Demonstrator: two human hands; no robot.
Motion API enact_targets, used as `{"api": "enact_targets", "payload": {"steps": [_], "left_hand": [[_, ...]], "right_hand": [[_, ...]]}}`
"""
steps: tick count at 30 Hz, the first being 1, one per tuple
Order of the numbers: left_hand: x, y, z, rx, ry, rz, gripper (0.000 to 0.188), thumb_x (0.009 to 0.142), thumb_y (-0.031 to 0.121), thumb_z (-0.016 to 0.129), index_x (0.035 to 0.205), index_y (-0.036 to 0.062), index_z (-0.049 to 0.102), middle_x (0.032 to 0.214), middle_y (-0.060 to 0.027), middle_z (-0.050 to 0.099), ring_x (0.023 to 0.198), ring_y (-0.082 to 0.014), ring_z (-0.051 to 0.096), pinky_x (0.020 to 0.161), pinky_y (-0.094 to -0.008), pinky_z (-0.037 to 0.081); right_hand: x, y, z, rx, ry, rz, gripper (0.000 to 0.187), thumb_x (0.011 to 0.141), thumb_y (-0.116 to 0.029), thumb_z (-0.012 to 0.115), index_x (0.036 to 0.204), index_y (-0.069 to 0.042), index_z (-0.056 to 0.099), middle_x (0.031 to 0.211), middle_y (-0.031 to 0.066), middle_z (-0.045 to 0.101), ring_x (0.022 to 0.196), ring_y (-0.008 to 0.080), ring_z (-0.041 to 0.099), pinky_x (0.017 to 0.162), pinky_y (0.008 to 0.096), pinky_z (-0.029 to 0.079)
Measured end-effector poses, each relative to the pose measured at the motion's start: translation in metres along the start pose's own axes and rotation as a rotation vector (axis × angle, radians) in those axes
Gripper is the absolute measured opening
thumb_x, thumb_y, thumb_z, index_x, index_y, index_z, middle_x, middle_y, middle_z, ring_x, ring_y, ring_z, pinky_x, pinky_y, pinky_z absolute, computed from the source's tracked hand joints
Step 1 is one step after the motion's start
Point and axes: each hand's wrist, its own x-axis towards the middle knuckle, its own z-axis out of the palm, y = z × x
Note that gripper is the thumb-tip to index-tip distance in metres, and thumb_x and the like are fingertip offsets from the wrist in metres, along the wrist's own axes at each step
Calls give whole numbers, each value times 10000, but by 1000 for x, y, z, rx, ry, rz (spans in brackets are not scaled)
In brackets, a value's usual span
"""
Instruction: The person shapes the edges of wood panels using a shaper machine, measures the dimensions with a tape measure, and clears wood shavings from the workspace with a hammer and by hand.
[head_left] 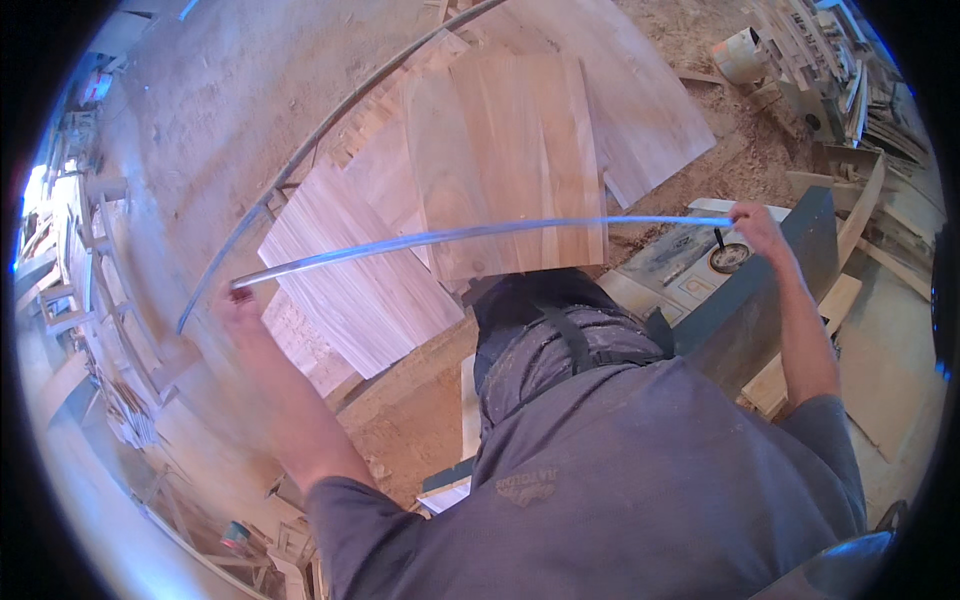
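A long, thin metal bar [440, 237] spans the view in front of me, above several wooden panels. My left hand [240, 306], smeared by motion, is closed round the bar's left end. At the other end, my right hand [760, 230] grips it with curled fingers. Beneath its middle lies a smooth brown wooden panel [505, 150], on top of other boards. A pale striped panel [365, 285] sticks out to the left, and a wide light sheet [650, 100] reaches out at the far right.
Below my right hand stands a dark green-grey machine side [765, 300], with a round black-rimmed dial [729, 258] beside it. A long dark hose [300, 165] curves across the dusty floor. Wood offcuts [880, 130] and a bucket [740, 56] are at the far right; wooden frames [120, 310] stand left.
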Motion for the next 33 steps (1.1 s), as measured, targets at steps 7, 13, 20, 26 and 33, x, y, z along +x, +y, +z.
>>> {"api": "enact_targets", "payload": {"steps": [7, 13, 20, 26, 33], "left_hand": [[-44, -147, 68, -105, 4, -117, 346, 1053, 185, 427, 1027, -114, 600, 986, -217, 681, 891, -315, 686, 859, -423, 591], [-294, -267, 208, -104, -375, -370, 247, 1068, 141, 477, 1072, -69, 609, 1068, -196, 701, 998, -341, 684, 951, -490, 562], [-131, -232, 168, 55, -170, -264, 298, 1098, 157, 386, 1070, -60, 589, 1000, -190, 700, 957, -350, 694, 911, -502, 582], [-99, -216, 169, 42, 39, -192, 326, 1091, 153, 409, 1076, -102, 611, 1037, -192, 694, 955, -319, 680, 912, -445, 583], [-191, -253, 186, 177, -287, -321, 219, 1031, 143, 563, 1097, -46, 655, 1005, -121, 717, 853, -224, 695, 757, -348, 560]], "right_hand": [[11, -104, 2, -296, 66, -165, 262, 786, -222, 579, 920, -61, 736, 900, 179, 696, 917, 339, 669, 815, 427, 509], [26, -224, 78, -294, 132, -270, 261, 835, -224, 537, 934, -89, 737, 922, 169, 705, 896, 386, 674, 773, 479, 536], [39, -157, 36, -176, 147, -187, 218, 845, -198, 574, 919, -61, 726, 880, 178, 686, 837, 370, 664, 760, 443, 532], [41, -137, 28, -52, 181, -199, 201, 861, -192, 641, 946, -32, 728, 858, 124, 687, 833, 292, 665, 762, 384, 511], [59, -161, 41, -109, 159, -220, 187, 866, -181, 642, 921, -26, 729, 874, 127, 692, 850, 293, 666, 767, 383, 510]]}}
